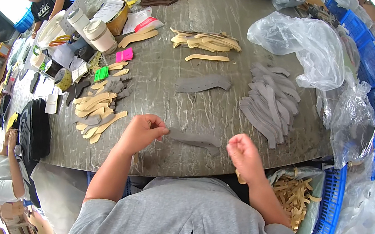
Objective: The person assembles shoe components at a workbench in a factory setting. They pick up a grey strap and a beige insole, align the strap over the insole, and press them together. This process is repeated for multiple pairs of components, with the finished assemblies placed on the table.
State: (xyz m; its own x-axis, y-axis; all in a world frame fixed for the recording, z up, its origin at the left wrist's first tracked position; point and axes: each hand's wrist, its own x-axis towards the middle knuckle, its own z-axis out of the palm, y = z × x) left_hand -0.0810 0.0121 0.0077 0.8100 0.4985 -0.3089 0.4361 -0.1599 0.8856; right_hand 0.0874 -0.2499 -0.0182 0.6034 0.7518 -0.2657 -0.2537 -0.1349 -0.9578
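Near the table's front edge, my left hand [144,133] pinches the left end of a curved grey piece of material [196,140]. My right hand [243,160] is just right of the piece's other end, apart from it, with thumb and fingertips pressed together; whatever they hold, if anything, is too small to make out. Beyond lies another grey piece [204,84] with small dark marks. Farther off are a single tan strip [207,58] and a pile of tan strips [206,41]. A large heap of grey curved pieces [271,104] rests to the right.
Tan and grey pieces [95,106] lie scattered at left, near white tubs [99,35] and pink tags [124,55]. Clear plastic bags [303,45] cover the right side. A blue crate [327,215] and a bin of tan scraps [294,197] stand beside me. Other people work around the table.
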